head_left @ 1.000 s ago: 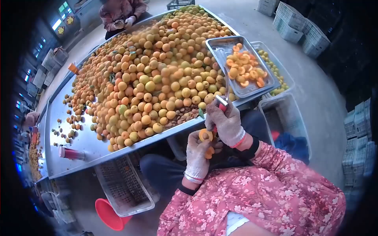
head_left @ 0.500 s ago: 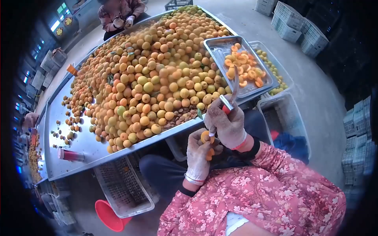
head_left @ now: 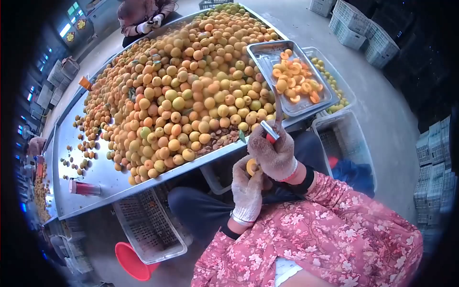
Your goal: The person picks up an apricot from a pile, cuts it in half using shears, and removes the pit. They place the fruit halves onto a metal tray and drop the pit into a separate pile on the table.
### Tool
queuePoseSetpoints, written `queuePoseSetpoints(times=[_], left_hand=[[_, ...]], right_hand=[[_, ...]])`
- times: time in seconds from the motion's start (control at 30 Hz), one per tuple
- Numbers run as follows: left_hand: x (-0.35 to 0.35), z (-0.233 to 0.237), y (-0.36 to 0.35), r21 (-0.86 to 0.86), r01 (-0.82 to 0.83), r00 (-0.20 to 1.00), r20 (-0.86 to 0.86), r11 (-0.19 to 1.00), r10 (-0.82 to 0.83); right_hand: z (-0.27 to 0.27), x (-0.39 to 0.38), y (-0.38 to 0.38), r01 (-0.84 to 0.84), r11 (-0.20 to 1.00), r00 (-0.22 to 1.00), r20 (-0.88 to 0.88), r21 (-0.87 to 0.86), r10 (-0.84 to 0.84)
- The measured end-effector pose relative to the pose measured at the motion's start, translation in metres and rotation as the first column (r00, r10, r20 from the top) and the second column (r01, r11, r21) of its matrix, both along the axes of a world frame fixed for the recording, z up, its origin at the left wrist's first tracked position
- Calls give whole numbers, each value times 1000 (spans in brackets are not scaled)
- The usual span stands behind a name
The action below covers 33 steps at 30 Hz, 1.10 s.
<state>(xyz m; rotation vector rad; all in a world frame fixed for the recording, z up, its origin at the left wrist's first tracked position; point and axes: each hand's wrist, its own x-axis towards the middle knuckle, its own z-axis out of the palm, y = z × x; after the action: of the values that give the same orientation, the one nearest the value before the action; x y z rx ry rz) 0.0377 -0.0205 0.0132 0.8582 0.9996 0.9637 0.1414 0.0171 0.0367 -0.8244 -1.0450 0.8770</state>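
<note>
My left hand [head_left: 247,189], in a knitted glove, holds an orange apricot half [head_left: 251,166] just below the table edge. My gloved right hand [head_left: 275,151] presses against it and grips a knife [head_left: 273,124] with a red handle, its blade pointing up over the table edge. A big heap of apricots [head_left: 191,86] covers the metal table [head_left: 95,177] in front of me. A metal tray [head_left: 267,55] with cut apricot halves [head_left: 295,82] sits at the right end of the table.
A crate of small greenish fruit [head_left: 333,91] and an empty crate [head_left: 345,138] stand right of the tray. Another crate [head_left: 148,229] and a red funnel [head_left: 130,260] lie under the table. Another person [head_left: 143,14] works at the far end. Stacked crates [head_left: 363,33] line the floor.
My left hand has turned and lifted the apricot half closer to my right hand. The knife blade stays pointing up, shifted slightly left.
</note>
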Motion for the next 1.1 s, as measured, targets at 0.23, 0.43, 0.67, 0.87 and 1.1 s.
queuePoseSetpoints(times=[0.23, 0.43, 0.67, 0.87, 1.1], left_hand=[[-1, -10, -8, 55, 12, 1000, -24, 998, -11], [-8, -8, -6, -62, 90, 993, -68, 994, -94], [-9, -11, -9, -39, 104, 992, -64, 994, -106], [-11, -13, -11, 26, 154, 987, -49, 988, -153], [-11, -46, -2, 384, 255, 937, -326, 887, -128]], right_hand=[[-17, 6, 11, -121, 978, 838, -546, -172, 8], [-15, -3, -3, -62, 995, 998, -4, 75, 63], [-22, -1, -4, -146, 987, 972, -193, -68, 130], [-10, 6, 7, -191, 923, 767, -638, -334, -72], [-31, 18, 9, -333, 847, 576, -801, -415, -166]])
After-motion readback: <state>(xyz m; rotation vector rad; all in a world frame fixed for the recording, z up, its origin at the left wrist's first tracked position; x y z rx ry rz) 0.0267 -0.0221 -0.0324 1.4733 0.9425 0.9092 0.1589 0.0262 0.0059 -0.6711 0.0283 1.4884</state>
